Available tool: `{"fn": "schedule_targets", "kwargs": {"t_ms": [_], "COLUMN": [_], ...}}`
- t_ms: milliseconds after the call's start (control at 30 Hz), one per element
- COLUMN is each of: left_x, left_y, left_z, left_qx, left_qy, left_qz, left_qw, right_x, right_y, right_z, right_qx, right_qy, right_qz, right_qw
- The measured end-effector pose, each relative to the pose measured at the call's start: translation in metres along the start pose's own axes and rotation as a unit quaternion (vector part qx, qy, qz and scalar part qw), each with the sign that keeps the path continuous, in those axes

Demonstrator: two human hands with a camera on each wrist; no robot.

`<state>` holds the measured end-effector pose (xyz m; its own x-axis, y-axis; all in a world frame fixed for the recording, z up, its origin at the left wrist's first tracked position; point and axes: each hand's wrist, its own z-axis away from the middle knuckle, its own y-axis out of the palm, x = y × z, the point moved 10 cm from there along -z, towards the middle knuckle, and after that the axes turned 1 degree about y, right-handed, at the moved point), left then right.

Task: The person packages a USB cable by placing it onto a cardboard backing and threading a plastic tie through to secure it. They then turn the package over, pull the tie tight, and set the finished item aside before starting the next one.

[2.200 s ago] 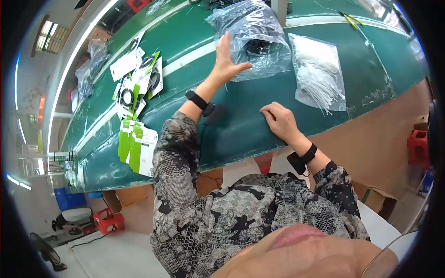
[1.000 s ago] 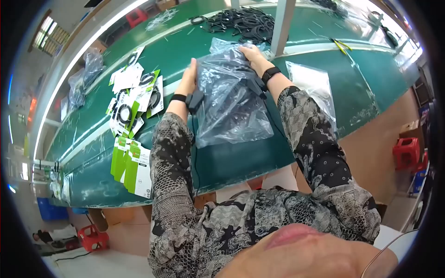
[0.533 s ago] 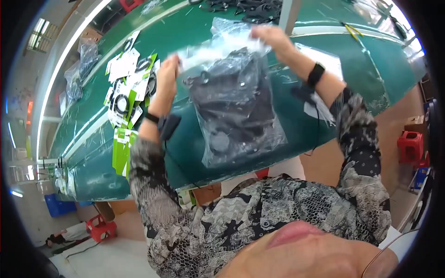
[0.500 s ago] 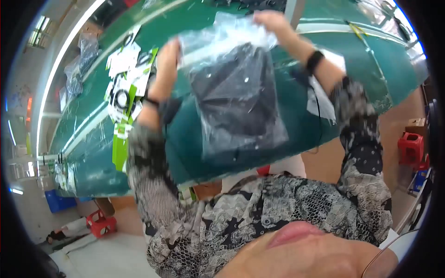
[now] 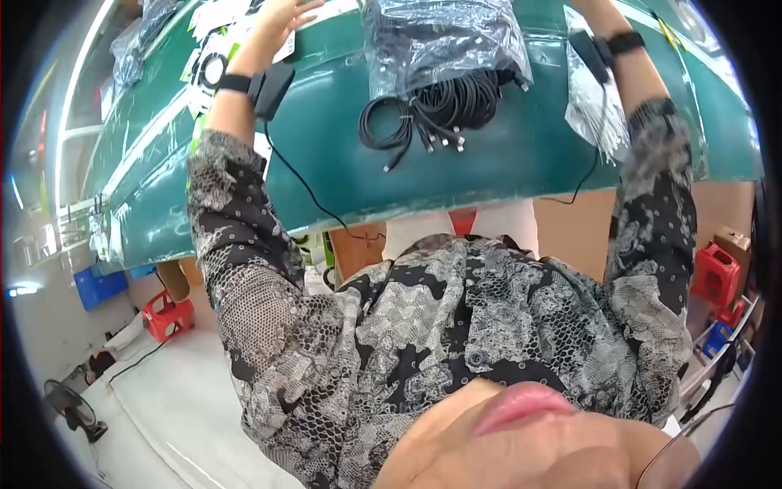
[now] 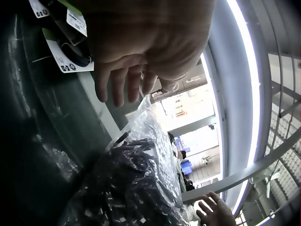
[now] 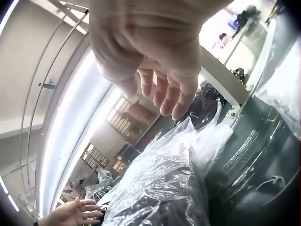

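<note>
A green workbench [image 5: 489,175] runs under long ceiling lights. On it lies a clear plastic bag [image 5: 444,33], its mouth toward the person, with coiled black cables [image 5: 432,110] spilling out onto the bench. The left hand [image 6: 141,42] and right hand [image 7: 150,52] hover on either side of the bag, fingers apart and loosely bent, holding nothing. A smaller bag of white ties [image 5: 595,98] lies just beside it, and carded cables [image 5: 208,69] lie further left.
</note>
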<state>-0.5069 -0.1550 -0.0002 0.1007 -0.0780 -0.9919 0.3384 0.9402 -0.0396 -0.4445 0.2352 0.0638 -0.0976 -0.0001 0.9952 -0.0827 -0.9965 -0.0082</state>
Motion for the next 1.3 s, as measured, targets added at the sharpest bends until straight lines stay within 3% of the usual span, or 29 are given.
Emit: {"fn": "schedule_targets", "kwargs": {"t_ms": [67,133,200,267,333,367,433,467,567,700,767,867,933,967,1033,1133,1233,1300], "left_x": [-0.005,0.007,0.038,0.064,0.058,0.067,0.063,0.058,0.052,0.054,0.058,0.07,0.073,0.074,0.084,0.072,0.042,0.026], "left_y": [0.002,0.004,0.027,0.053,0.09,0.096,0.102,0.104,0.108,0.12,0.119,0.103,0.109,0.112,0.127,0.125,0.106,0.021], "left_z": [0.051,0.09,0.122,0.151,0.182,0.19,0.204,0.21,0.226,0.241,0.251,0.256,0.267,0.273,0.28,0.296,0.318,0.358], "left_qx": [-0.047,-0.078,-0.002,-0.014,-0.039,-0.047,-0.137,-0.179,-0.228,-0.241,-0.246,-0.227,-0.234,-0.241,-0.209,-0.197,-0.204,-0.389], "left_qy": [0.041,0.057,-0.016,-0.067,0.037,0.037,0.107,0.147,0.218,0.267,0.271,0.22,0.226,0.231,0.193,0.217,0.321,0.312], "left_qz": [-0.068,-0.104,-0.273,-0.383,-0.488,-0.49,-0.508,-0.513,-0.465,-0.476,-0.494,-0.34,-0.306,-0.27,-0.118,-0.063,-0.263,-0.382], "left_qw": [0.996,0.99,0.962,0.921,0.871,0.87,0.843,0.826,0.827,0.802,0.789,0.886,0.895,0.903,0.951,0.954,0.886,0.779], "right_x": [0.018,0.012,0.0,-0.035,-0.075,-0.095,-0.107,-0.115,-0.093,-0.106,-0.105,-0.094,-0.121,-0.14,-0.147,-0.151,-0.15,-0.148], "right_y": [-0.005,0.016,0.042,0.08,0.109,0.122,0.117,0.119,0.116,0.111,0.116,0.124,0.137,0.15,0.176,0.206,0.201,0.184], "right_z": [0.039,0.099,0.164,0.214,0.25,0.256,0.26,0.261,0.282,0.274,0.282,0.303,0.293,0.294,0.291,0.283,0.281,0.282], "right_qx": [0.018,0.047,0.094,0.211,0.228,0.233,0.098,0.091,0.015,0.03,0.027,0.008,0.055,0.085,0.15,0.25,0.229,0.236], "right_qy": [-0.108,-0.136,-0.189,-0.145,-0.033,-0.038,-0.18,-0.188,-0.395,-0.327,-0.355,-0.407,-0.174,-0.051,-0.025,0.031,0.085,0.073], "right_qz": [0.163,0.153,0.134,0.155,0.092,0.092,0.153,0.155,0.281,0.224,0.216,0.197,0.118,0.076,0.04,-0.015,-0.114,-0.1], "right_qw": [0.98,0.978,0.968,0.954,0.969,0.967,0.967,0.966,0.874,0.918,0.909,0.892,0.976,0.992,0.988,0.968,0.963,0.964]}}
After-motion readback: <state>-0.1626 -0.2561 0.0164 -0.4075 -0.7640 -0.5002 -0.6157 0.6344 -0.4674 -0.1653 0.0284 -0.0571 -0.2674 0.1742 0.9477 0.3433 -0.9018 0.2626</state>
